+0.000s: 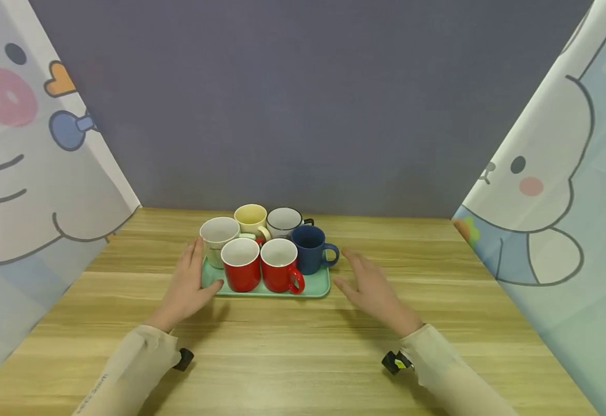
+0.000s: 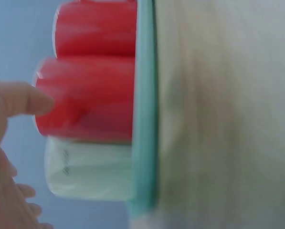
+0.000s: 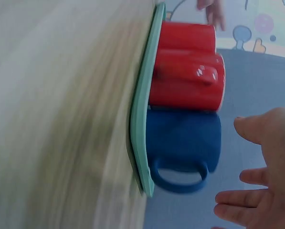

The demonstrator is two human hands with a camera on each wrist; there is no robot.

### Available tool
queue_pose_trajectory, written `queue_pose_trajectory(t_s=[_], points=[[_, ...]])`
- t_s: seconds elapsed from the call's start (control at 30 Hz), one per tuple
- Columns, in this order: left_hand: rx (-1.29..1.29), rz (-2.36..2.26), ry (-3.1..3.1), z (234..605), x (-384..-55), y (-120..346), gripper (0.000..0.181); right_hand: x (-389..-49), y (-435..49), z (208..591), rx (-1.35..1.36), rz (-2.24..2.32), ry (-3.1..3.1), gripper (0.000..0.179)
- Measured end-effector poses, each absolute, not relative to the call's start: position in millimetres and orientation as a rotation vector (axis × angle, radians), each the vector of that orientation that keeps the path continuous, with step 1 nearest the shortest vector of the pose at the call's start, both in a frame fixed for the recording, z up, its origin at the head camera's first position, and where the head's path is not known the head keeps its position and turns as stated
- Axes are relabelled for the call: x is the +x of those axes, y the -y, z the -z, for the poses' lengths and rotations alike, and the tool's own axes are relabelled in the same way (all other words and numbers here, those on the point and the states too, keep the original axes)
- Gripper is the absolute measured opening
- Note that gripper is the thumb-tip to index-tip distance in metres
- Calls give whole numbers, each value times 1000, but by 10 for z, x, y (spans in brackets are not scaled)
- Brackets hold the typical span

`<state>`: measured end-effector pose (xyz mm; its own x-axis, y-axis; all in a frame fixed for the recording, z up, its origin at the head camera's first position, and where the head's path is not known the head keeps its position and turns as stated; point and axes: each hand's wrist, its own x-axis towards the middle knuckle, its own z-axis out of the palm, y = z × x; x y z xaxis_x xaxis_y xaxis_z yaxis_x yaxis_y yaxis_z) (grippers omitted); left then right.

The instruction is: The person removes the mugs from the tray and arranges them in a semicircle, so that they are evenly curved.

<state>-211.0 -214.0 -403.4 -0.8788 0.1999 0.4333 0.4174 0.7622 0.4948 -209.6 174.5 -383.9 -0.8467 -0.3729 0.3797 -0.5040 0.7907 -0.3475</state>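
Observation:
A mint-green tray [image 1: 313, 290] carries several mugs standing close together. At its front are two red mugs, the left one [image 1: 241, 276] and the right one [image 1: 277, 277]; a blue mug [image 1: 309, 254] stands at the right, its handle turned outward. Behind are a pale mug [image 1: 214, 245] at left, a cream mug [image 1: 251, 215] and a white black-rimmed mug [image 1: 284, 219]. My left hand [image 1: 185, 289] is beside the tray's left end, fingers extended and thumb toward the left red mug. Just off the right end, my right hand [image 1: 372, 289] has its fingers spread, apart from the blue mug.
The wooden table [image 1: 292, 358] runs in front of the tray and to both sides. A dark grey panel [image 1: 292, 104] rises behind it. Cartoon-printed cloths hang at the left [image 1: 48, 173] and right [image 1: 557, 231].

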Motion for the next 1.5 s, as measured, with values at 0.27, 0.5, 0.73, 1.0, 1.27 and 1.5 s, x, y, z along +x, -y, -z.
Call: queue_pose_trajectory(t_s=[0.27, 0.5, 0.73, 1.0, 1.27, 1.5], points=[[-354, 1150, 2709, 4193, -2138, 2355, 101, -2031, -1532, 3925, 786, -789, 2695, 56], [-401, 1322, 2690, 4303, -2179, 2393, 94, -2083, -1351, 3999, 847, -1007, 2727, 46], [-375, 1632, 2660, 4393, -2250, 2502, 86, -2184, -1214, 4038, 891, -1272, 2699, 39], [-329, 1832, 2654, 4490, -2295, 2681, 85, -2264, -1034, 4101, 776, -1515, 2677, 23], [-361, 1876, 2631, 4439, -2254, 2665, 84, -2317, -953, 4149, 640, -1901, 2552, 17], [-352, 1888, 2624, 4441, -2247, 2633, 84, -2341, -960, 4142, 539, -2095, 2514, 17]])
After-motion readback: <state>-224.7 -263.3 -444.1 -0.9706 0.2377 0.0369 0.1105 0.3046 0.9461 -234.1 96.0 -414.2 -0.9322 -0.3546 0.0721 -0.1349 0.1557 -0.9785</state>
